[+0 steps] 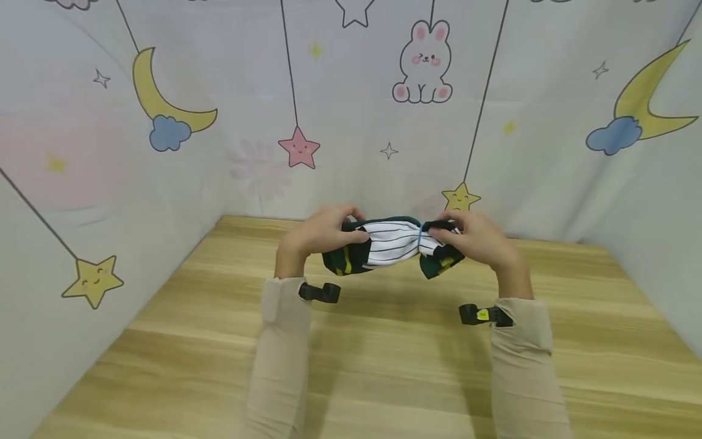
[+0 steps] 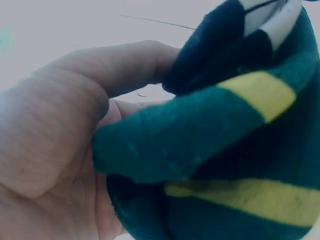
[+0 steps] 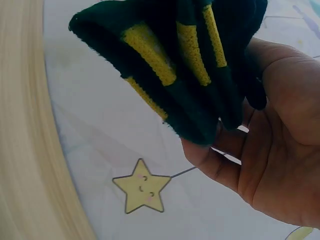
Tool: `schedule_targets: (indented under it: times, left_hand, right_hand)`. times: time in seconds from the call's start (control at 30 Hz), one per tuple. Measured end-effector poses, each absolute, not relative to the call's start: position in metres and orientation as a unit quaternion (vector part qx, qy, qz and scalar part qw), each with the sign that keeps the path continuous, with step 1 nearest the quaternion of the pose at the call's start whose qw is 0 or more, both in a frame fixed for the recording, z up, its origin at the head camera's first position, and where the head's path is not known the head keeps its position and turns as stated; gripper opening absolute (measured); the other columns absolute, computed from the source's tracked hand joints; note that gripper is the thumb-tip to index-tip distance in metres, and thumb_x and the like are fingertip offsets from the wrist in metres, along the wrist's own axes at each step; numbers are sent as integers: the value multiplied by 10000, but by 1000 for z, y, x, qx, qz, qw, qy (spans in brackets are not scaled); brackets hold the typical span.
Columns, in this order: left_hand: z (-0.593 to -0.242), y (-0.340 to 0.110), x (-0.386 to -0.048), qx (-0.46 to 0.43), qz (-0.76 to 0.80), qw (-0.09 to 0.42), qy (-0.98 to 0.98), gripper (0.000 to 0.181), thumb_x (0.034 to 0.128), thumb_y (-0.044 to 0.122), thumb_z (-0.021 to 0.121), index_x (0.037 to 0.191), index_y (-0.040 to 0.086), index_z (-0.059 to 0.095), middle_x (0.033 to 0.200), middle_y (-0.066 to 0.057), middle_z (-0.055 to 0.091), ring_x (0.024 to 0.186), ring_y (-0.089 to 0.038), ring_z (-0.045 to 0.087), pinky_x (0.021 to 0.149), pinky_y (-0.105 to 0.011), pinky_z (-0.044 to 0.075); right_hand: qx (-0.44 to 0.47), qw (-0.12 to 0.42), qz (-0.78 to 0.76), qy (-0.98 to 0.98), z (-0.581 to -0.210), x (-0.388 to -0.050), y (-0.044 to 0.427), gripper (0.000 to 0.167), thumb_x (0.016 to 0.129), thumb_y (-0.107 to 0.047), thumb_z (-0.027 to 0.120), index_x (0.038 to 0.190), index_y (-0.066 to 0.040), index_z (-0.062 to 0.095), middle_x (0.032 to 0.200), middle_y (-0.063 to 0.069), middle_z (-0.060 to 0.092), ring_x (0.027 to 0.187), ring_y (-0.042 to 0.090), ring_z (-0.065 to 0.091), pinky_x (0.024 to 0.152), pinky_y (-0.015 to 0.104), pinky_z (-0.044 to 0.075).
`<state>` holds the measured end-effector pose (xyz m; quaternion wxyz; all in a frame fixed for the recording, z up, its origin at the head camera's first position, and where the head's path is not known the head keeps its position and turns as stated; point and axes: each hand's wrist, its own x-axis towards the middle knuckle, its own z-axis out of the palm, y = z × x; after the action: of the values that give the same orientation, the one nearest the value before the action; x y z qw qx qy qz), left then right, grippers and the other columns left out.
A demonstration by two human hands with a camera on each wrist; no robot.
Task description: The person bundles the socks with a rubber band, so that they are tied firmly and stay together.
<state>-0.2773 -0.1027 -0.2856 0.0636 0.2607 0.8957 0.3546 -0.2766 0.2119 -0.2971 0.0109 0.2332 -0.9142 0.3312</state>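
Note:
A rolled cloth bundle (image 1: 392,244), white with black stripes in the middle and dark green with yellow bands at both ends, is held above the table. A thin blue band (image 1: 420,238) cinches it right of the middle. My left hand (image 1: 323,231) grips its left end between thumb and fingers. At the other end, beside the band, my right hand (image 1: 477,238) pinches the cloth. The left wrist view shows the rolled green layers of the cloth (image 2: 165,140) against my palm. Gathered green folds of the cloth (image 3: 195,105) fan out in the right wrist view.
Beneath the hands lies a wood-grain table (image 1: 395,366). A pale curtain (image 1: 351,103) printed with moons, stars and a rabbit hangs behind it and along both sides. Black wrist cameras sit on both forearms over beige sleeves.

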Motion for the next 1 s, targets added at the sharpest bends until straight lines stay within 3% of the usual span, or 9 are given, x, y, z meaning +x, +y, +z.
schedule_targets:
  times: [0.23,0.4,0.67,1.0]
  left_hand:
    - [-304,-99,-291,256,343,92,899,352,941,291,677,1209,67,633,1194,-126,635,1013,-222,621,843,-337,527]
    - [-321,-98,-300,256,328,127,900,337,951,274,662,1194,42,643,1177,-116,622,1000,-212,594,848,-336,514]
    - [-329,-94,-304,253,293,171,906,337,955,283,675,1190,44,647,1135,-106,641,1000,-214,597,865,-350,500]
    - [-350,-94,-316,235,275,189,913,283,954,265,683,1159,71,659,1106,-98,650,974,-199,617,848,-337,505]
  right_hand:
    - [240,-46,300,-922,-312,-283,216,355,1003,-282,624,1235,-15,657,933,81,631,763,192,491,707,355,429]
    - [236,-82,300,-921,-321,-287,215,395,999,-275,623,1252,29,629,835,70,624,702,171,506,657,340,433]
    - [256,-138,311,-905,-339,-295,214,292,1008,-236,592,1172,1,640,960,73,650,826,172,583,733,325,480]
    - [266,-173,316,-894,-356,-306,212,285,964,-1,559,1233,89,588,1086,195,658,795,203,586,654,329,486]
